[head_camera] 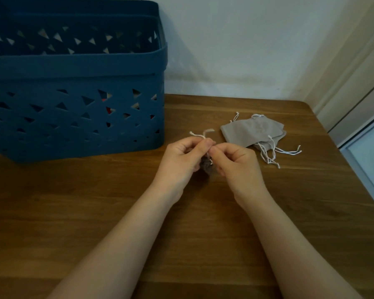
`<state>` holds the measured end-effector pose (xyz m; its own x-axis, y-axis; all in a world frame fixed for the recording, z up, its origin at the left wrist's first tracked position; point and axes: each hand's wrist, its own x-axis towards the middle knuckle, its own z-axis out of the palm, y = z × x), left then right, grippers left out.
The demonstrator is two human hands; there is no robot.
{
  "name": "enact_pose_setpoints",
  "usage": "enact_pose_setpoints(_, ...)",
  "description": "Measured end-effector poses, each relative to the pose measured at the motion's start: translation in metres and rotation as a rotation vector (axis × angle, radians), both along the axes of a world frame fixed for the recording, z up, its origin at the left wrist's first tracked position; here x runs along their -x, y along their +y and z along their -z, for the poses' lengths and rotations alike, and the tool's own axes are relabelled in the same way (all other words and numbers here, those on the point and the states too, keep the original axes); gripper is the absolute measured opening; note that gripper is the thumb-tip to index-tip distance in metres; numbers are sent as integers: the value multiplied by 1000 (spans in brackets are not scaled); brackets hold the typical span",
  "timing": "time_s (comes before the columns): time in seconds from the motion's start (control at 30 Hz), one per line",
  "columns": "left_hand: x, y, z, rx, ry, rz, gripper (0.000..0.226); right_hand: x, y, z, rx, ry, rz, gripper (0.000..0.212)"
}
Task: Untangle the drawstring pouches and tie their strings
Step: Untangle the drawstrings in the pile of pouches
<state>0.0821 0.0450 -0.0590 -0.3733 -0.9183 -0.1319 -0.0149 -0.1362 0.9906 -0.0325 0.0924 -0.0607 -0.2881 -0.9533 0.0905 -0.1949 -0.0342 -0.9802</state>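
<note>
My left hand and my right hand meet over the middle of the wooden table. Between them hangs a small grey drawstring pouch, mostly hidden by the fingers. Both hands pinch its white strings, whose loose ends stick up above my left thumb. To the right lies a pile of flat grey pouches with white strings trailing toward me.
A large dark blue plastic basket with triangular cut-outs stands at the back left of the table, with something red glimpsed through its holes. A white wall runs behind the table. The table's right edge borders a pale door frame.
</note>
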Motion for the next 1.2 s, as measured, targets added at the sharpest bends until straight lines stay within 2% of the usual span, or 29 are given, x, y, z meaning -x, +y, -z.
enact_pose_setpoints(0.1,0,-2,3,-17,-78,116,10,3,-1,-1,-101,-244,96,22)
enact_pose_setpoints(0.17,2,0,4,25,-104,153,8,3,-1,-3,-141,-332,136,22)
enact_pose_setpoints(0.33,4,-1,9,172,-169,80,10,2,1,-3,-139,-247,105,17)
enact_pose_setpoints(0.47,4,0,11,147,-107,29,12,2,0,-1,-92,-242,112,18)
enact_pose_setpoints(0.57,5,1,9,30,-22,19,14,1,-1,1,-94,-369,114,18)
enact_pose_setpoints(0.67,6,1,7,-234,220,88,19,4,-3,1,-96,-634,95,18)
enact_pose_setpoints(0.73,5,0,7,-295,280,134,23,6,-3,2,-84,-673,90,18)
enact_pose_setpoints(0.8,6,-1,7,-227,141,125,28,6,-2,1,-50,-586,53,20)
enact_pose_setpoints(0.9,6,-4,5,-34,-190,110,33,7,0,-2,-31,-438,6,24)
enact_pose_setpoints(1.0,4,-7,7,291,-436,193,33,9,2,-6,-51,-286,14,21)
enact_pose_setpoints(1.07,3,-7,10,427,-452,278,31,9,2,-8,-51,-234,10,19)
enact_pose_setpoints(1.2,1,-7,13,498,-411,400,26,9,2,-8,-87,-169,34,18)
